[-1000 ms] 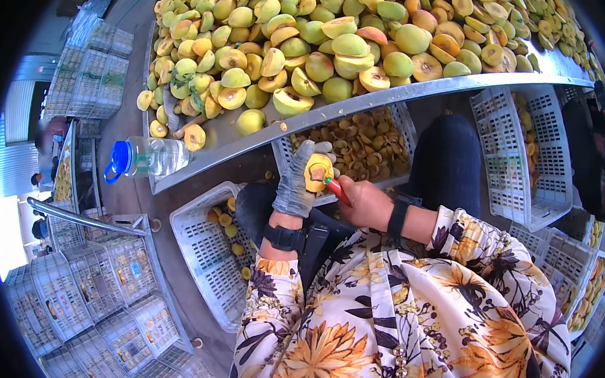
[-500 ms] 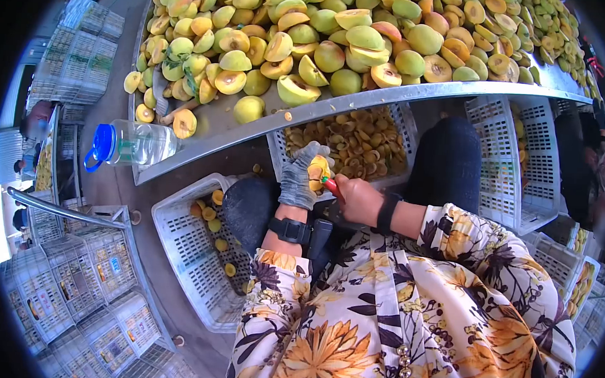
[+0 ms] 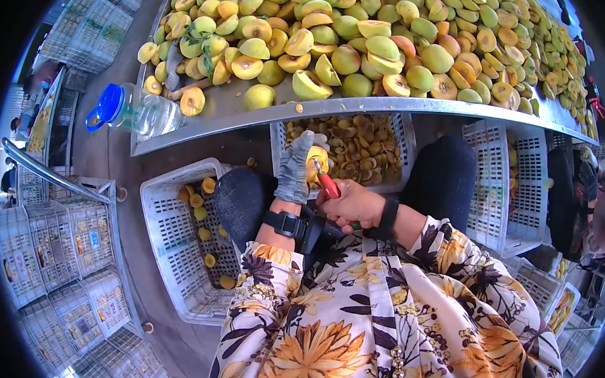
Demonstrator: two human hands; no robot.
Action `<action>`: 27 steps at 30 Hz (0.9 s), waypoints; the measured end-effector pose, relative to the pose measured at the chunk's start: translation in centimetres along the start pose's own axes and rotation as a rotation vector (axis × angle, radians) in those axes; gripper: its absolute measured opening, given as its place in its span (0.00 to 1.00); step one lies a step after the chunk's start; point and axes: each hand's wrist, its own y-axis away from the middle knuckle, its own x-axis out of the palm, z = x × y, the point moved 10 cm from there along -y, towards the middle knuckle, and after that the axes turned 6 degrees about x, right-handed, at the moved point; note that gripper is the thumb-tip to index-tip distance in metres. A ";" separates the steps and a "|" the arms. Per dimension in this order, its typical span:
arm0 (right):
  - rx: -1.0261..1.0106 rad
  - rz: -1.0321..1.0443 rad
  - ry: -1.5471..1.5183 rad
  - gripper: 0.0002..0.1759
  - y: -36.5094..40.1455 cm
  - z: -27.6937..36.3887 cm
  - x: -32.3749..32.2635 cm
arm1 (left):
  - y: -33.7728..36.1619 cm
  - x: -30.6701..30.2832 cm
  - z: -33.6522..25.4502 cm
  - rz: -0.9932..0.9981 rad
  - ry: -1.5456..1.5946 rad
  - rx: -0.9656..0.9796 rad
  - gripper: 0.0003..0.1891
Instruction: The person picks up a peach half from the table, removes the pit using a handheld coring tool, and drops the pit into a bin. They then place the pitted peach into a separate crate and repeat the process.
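My left hand (image 3: 294, 169), in a grey knit glove, grips a yellow peach half (image 3: 316, 161) above a white crate (image 3: 275, 146) of brownish-yellow fruit pieces. In my bare right hand (image 3: 358, 204) is a small pitting tool (image 3: 329, 185) with a red handle and a metal tip. The tip meets the cut face of the peach half; how deep it goes is hidden. A bit of green shows below my right fingers. Beyond both hands, a metal table (image 3: 217, 121) carries a heap of whole and halved peaches (image 3: 364, 48).
A water bottle (image 3: 142, 112) with a blue cap lies at the table's left corner. Left of my knee, a white crate (image 3: 160, 233) holds several peach halves. More crates (image 3: 500, 199) stand at the right. Stacked crates (image 3: 59, 258) and a metal rail (image 3: 53, 176) are at the left.
The view has shifted slightly. My right hand has turned, showing more of the red handle and the metal tip against the peach half. My left hand still holds the fruit.
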 end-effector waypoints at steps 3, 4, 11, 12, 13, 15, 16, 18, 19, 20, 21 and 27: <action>-0.026 0.054 -0.003 0.07 0.3 0.4 0.5 | 0.8 -0.3 -1.3 -0.027 0.034 0.161 0.16; -0.037 0.076 -0.015 0.06 0.3 0.5 0.9 | 1.5 -0.8 -2.3 -0.068 0.002 0.254 0.15; -0.092 -0.034 0.274 0.05 0.2 0.1 0.8 | 1.6 -0.9 1.6 -0.036 0.197 -0.175 0.14; -0.082 -0.019 0.238 0.07 0.4 0.0 0.9 | 1.8 -0.1 2.0 0.039 0.281 -0.244 0.13; -0.071 -0.005 0.202 0.09 0.6 0.1 1.0 | 2.0 0.4 1.4 0.057 0.273 -0.218 0.13; -0.006 0.085 0.093 0.09 1.6 0.2 1.4 | 2.0 0.8 1.1 0.086 0.252 -0.226 0.13; 0.056 0.170 -0.031 0.09 1.9 -0.1 2.0 | 2.1 1.1 1.1 0.119 0.221 -0.241 0.13; 0.054 0.145 0.006 0.09 1.7 -0.2 1.8 | 1.8 1.0 1.1 0.096 0.243 -0.221 0.12; 0.039 0.120 0.034 0.09 1.7 -0.1 1.7 | 1.7 1.3 1.3 0.123 0.287 -0.241 0.12; 0.050 0.122 0.053 0.09 1.7 -0.2 1.8 | 1.7 1.6 1.5 0.150 0.331 -0.259 0.12; -0.039 -0.001 0.255 0.09 1.7 0.6 1.0 | 1.6 1.6 1.5 0.167 0.305 -0.251 0.14; 0.080 0.166 -0.073 0.08 2.6 1.0 2.9 | 1.8 2.7 0.1 0.197 0.387 -0.215 0.20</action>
